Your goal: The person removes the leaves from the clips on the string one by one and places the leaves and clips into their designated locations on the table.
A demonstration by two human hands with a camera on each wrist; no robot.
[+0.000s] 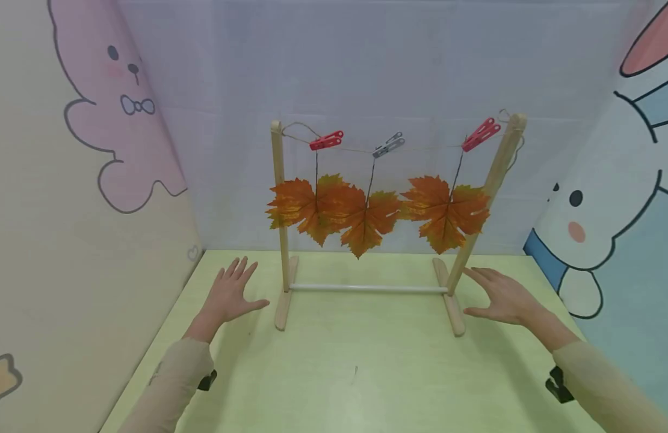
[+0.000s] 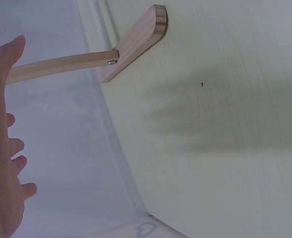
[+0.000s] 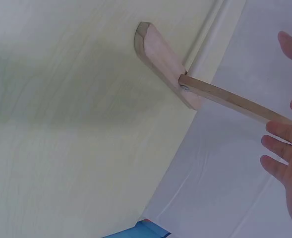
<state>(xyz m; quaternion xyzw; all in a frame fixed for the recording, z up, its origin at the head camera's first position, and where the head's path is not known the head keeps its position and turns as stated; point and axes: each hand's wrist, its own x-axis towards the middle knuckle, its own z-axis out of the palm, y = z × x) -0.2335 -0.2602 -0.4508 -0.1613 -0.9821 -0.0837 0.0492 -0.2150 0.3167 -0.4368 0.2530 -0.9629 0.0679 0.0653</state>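
A small wooden rack [image 1: 284, 264] stands on the table, with a twine [image 1: 355, 150] strung between the tops of its posts. Along it hang three orange maple-like leaves: a left leaf [image 1: 301, 204], a middle leaf [image 1: 369, 225] and a right leaf [image 1: 442, 210]. A red clothespin [image 1: 327, 141], a grey clothespin [image 1: 389, 145] and another red clothespin [image 1: 481, 135] hold their stems. My left hand [image 1: 230, 294], fingers spread, is left of the rack and holds nothing. To the right, my empty right hand [image 1: 504, 299] has its thumb and fingers apart, near the right post [image 3: 235, 99].
The rack's left foot [image 2: 138, 39] and right foot [image 3: 160, 57] rest on the pale yellow table [image 1: 361, 355]. A white rod [image 1: 366, 288] joins the posts low down. Behind is a white cloth backdrop [image 1: 366, 60]; cartoon-printed panels flank both sides.
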